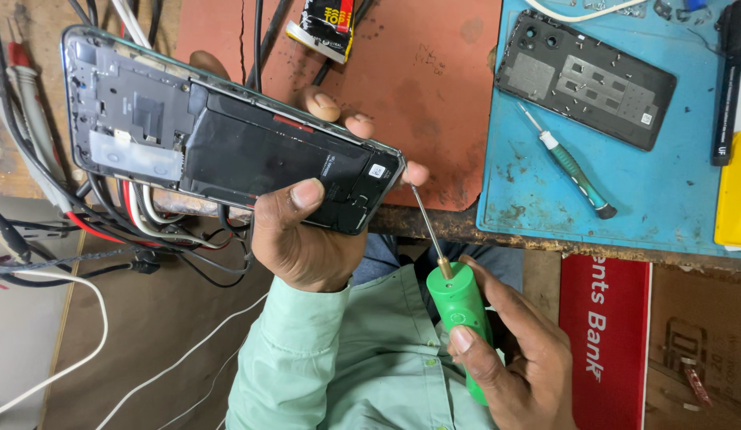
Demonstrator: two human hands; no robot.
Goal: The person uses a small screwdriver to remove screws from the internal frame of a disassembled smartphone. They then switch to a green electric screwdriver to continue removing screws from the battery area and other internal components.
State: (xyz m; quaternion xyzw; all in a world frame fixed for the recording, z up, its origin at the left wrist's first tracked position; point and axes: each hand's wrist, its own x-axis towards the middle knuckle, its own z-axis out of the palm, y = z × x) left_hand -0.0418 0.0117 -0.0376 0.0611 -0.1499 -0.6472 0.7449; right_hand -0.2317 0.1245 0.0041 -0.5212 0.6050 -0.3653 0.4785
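My left hand [303, 235] grips an opened smartphone [227, 131] with its back cover off; the black battery and grey inner frame face up, thumb pressed on the lower end. My right hand [514, 358] holds a green electric screwdriver [460, 318]. Its thin metal bit [426, 223] points up-left, with the tip at the phone's lower right corner beside my left fingertips.
The removed black back cover [585, 76] and a small green-handled screwdriver [573, 171] lie on a blue work mat [665, 199]. A red-brown mat [426, 87] lies behind the phone. Tangled cables [108, 231] hang at the left. A red sign [605, 342] stands below the bench edge.
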